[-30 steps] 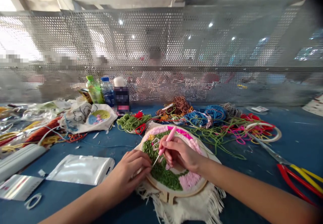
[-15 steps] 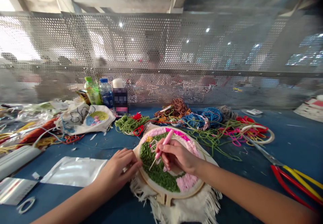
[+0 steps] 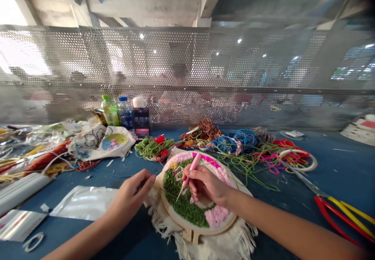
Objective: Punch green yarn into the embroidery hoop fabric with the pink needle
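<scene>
A round wooden embroidery hoop (image 3: pixel 195 234) lies on the table, stretching white fringed cloth (image 3: pixel 222 246). Tufted yarn fills much of its face: dark green loops (image 3: pixel 183 209) at left and below, light and bright pink around the rim. My right hand (image 3: pixel 205 184) is closed around a pink-handled punch needle (image 3: pixel 193 167), resting over the hoop. The needle's thin metal tip points down-left at the green loops. Left of the hoop, my left hand (image 3: pixel 136 187) is closed, thumb and fingers pinched at the cloth's edge; the fingertips partly hide what they grip.
Yarn heaps, green (image 3: pixel 152 147), brown (image 3: pixel 205 129) and blue (image 3: pixel 246 137), lie behind the hoop. Red-and-yellow-handled scissors (image 3: pixel 336 209) rest at right beside a white ring (image 3: pixel 313 162). Bottles (image 3: pixel 125 113) and another embroidered cloth (image 3: pixel 101 143) stand back left. A clear packet (image 3: pixel 84 203) lies left.
My left hand has drawn back left from the hoop's rim, its fingers curling tighter, and more cloth shows there. The needle tip has shifted slightly right. The whole view has tilted up a little.
</scene>
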A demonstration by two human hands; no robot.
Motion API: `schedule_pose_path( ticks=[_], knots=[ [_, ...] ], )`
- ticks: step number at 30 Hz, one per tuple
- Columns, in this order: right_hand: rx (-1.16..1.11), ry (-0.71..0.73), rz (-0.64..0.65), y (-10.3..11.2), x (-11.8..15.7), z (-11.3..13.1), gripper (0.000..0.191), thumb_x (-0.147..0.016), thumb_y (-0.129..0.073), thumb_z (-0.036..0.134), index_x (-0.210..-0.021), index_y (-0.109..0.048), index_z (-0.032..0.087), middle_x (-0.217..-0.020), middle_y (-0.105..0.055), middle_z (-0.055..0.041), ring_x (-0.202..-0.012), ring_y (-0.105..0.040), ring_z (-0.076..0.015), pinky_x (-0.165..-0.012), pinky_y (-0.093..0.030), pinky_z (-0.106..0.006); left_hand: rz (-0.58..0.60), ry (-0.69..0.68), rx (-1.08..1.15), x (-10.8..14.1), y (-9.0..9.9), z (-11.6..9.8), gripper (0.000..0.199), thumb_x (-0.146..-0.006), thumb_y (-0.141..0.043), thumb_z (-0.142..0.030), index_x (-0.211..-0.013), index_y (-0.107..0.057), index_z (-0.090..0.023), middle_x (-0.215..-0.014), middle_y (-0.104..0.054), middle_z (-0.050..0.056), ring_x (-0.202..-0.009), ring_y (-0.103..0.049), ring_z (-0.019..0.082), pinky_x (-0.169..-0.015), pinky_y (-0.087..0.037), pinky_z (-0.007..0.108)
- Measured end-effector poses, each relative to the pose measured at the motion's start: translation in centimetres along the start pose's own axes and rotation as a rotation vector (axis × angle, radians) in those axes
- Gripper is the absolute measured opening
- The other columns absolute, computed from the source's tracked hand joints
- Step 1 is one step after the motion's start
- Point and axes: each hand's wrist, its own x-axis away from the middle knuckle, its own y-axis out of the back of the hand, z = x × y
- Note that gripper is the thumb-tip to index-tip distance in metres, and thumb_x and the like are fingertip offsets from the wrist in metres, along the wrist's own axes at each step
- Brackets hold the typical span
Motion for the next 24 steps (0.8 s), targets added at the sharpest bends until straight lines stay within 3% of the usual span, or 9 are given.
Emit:
schedule_pose_path(
  ticks=[10, 14, 16, 21, 24],
  knots=[
    [0.012, -0.018, 0.013, -0.2, 0.0, 0.3, 0.02, -0.076, -0.067, 0.034, -0.073, -0.063, 0.014, -0.051, -0.06, 0.0017, -0.033, -0.043, -0.0068, -0.034, -0.041, -0.019, -0.138, 0.095, 0.11, -2.1, 0.9, 1.7, 0.042, -0.091, -0.04, -0.059, -0.069, -0.041, -0.023, -0.056, -0.038, -0.008, -0.045, -0.036, 0.011, -0.043, -0.029, 0.023],
    [0.017, -0.018, 0.005, -0.2, 0.1, 0.2, 0.023, -0.077, -0.068, 0.037, -0.074, -0.063, 0.014, -0.051, -0.06, 0.0021, -0.033, -0.042, -0.0062, -0.033, -0.04, -0.018, -0.169, 0.025, 0.028, -2.1, 1.6, 1.1, 0.032, -0.093, -0.042, -0.05, -0.079, -0.047, -0.022, -0.065, -0.047, -0.005, -0.056, -0.044, 0.014, -0.054, -0.035, 0.025],
    [0.017, -0.009, -0.004, -0.2, 0.1, 0.1, 0.025, -0.078, -0.069, 0.039, -0.077, -0.063, 0.015, -0.054, -0.062, 0.0022, -0.035, -0.044, -0.0063, -0.036, -0.042, -0.018, -0.101, -0.048, -0.022, -1.4, 1.1, -0.2, 0.026, -0.094, -0.043, -0.044, -0.087, -0.054, -0.022, -0.074, -0.055, -0.002, -0.067, -0.05, 0.017, -0.063, -0.038, 0.027],
    [0.03, 0.012, 0.004, -0.2, 0.3, 0.1, 0.024, -0.079, -0.072, 0.037, -0.086, -0.063, 0.015, -0.053, -0.062, 0.0023, -0.038, -0.049, -0.0083, -0.039, -0.044, -0.019, 0.292, -0.291, -0.143, 0.4, -2.6, -4.4, 0.022, -0.092, -0.051, -0.039, -0.086, -0.064, -0.022, -0.083, -0.065, 0.001, -0.082, -0.057, 0.021, -0.079, -0.039, 0.033],
    [0.028, 0.031, -0.002, -0.2, 0.3, 0.1, 0.027, -0.079, -0.072, 0.039, -0.09, -0.063, 0.016, -0.053, -0.061, 0.0033, -0.038, -0.048, -0.0083, -0.039, -0.042, -0.018, 0.319, -0.305, -0.185, 0.3, -4.4, -5.1, 0.029, -0.095, -0.044, -0.037, -0.075, -0.057, -0.02, -0.075, -0.06, 0.002, -0.076, -0.053, 0.02, -0.074, -0.038, 0.033]
  ],
)
